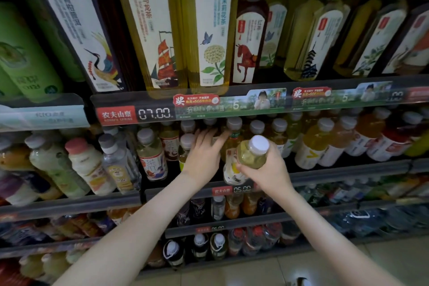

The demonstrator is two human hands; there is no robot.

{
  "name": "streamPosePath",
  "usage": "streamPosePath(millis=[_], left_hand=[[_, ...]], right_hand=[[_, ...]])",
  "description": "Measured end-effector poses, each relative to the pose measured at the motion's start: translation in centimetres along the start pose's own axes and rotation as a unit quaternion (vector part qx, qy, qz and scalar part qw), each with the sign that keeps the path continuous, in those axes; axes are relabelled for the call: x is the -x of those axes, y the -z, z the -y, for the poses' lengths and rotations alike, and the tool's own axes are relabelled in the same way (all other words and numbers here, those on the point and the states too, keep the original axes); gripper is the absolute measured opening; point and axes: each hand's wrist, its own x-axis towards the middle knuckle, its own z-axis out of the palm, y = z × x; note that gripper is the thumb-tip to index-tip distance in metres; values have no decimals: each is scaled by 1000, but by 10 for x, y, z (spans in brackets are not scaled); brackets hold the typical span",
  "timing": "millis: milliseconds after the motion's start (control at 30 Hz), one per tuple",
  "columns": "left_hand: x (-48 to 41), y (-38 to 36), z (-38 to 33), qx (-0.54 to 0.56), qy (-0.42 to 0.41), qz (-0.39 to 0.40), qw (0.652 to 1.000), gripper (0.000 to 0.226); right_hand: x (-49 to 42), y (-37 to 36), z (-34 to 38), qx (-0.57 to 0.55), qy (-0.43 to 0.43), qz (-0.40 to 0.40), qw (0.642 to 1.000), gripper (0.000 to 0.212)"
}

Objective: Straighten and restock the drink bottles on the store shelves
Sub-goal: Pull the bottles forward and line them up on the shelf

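Observation:
My right hand [267, 169] grips a small pale-yellow tea bottle with a white cap [254, 152], held in front of the middle shelf, cap toward me. My left hand [204, 153] reaches into that shelf with straight fingers touching the bottles behind a gap in the front row. Just left of the gap stands a tea bottle with a grey cap [152, 158]. A similar bottle [233, 165] stands partly hidden behind my right hand.
The top shelf holds tall tea bottles [209, 30] above a price rail [232, 104]. Juice bottles [315, 146] fill the middle shelf's right, milky drinks [86, 165] its left. Lower shelves [220, 211] carry more bottles. Tiled floor [348, 269] lies below.

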Motion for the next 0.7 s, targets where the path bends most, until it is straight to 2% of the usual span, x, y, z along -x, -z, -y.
streamPosePath(millis=[100, 233, 300, 367, 467, 600, 700], left_hand=[[-26, -13, -18, 18, 32, 40, 999, 75], [-49, -26, -32, 110, 151, 126, 974, 67], [-50, -26, -36, 113, 160, 95, 976, 58], [-44, -22, -44, 81, 124, 70, 986, 51], [-28, -16, -48, 66, 112, 64, 989, 55], [3, 4, -34, 145, 150, 31, 977, 52], [29, 28, -30, 185, 130, -23, 974, 51]], right_hand=[[1, 24, -12, 7, -9, -24, 1000, 75], [2, 47, -31, 14, -19, -46, 999, 74], [3, 55, -38, 14, -23, -55, 998, 73], [4, 59, -42, 11, -22, -65, 998, 72], [4, 59, -45, -2, -21, -71, 997, 72], [3, 49, -37, -18, -11, -67, 997, 68], [2, 36, -25, -33, -3, -56, 998, 67]])
